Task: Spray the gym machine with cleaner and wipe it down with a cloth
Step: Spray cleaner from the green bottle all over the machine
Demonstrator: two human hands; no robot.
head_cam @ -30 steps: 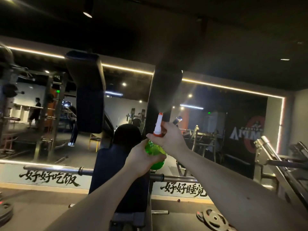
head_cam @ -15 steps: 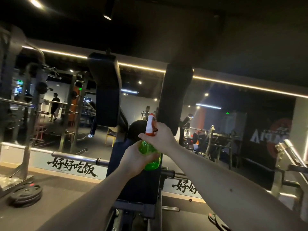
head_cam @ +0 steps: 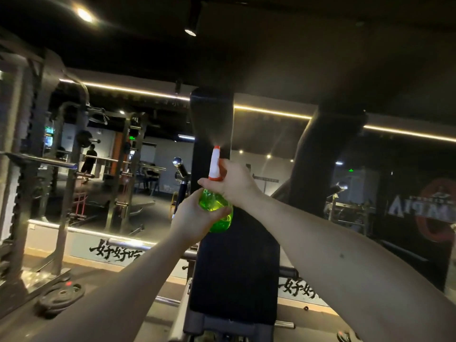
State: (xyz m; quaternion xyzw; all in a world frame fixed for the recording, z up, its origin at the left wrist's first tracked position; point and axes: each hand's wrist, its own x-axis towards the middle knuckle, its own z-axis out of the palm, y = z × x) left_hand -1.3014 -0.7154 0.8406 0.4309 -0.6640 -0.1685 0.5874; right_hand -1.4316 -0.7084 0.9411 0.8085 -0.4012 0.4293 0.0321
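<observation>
Green spray bottle [head_cam: 217, 214] stands upright just below centre, in front of the gym machine's black back pad [head_cam: 237, 267]. The left hand [head_cam: 195, 218] cups its belly from 8 o'clock. The right hand [head_cam: 234, 183] curls round its neck from 3 o'clock, under the white-and-orange spray head [head_cam: 214, 164]. Fine mist [head_cam: 223, 140] fans toward 12 o'clock at the upper pad [head_cam: 212, 119].

spray bottle [head_cam: 215, 206]: translucent green body, white-and-orange trigger head, upright, nozzle at top | fine mist fans from nozzle onto left upper pad [head_cam: 211, 119] | gym machine [head_cam: 234, 267]: black padded backrest, upright, directly behind bottle
</observation>
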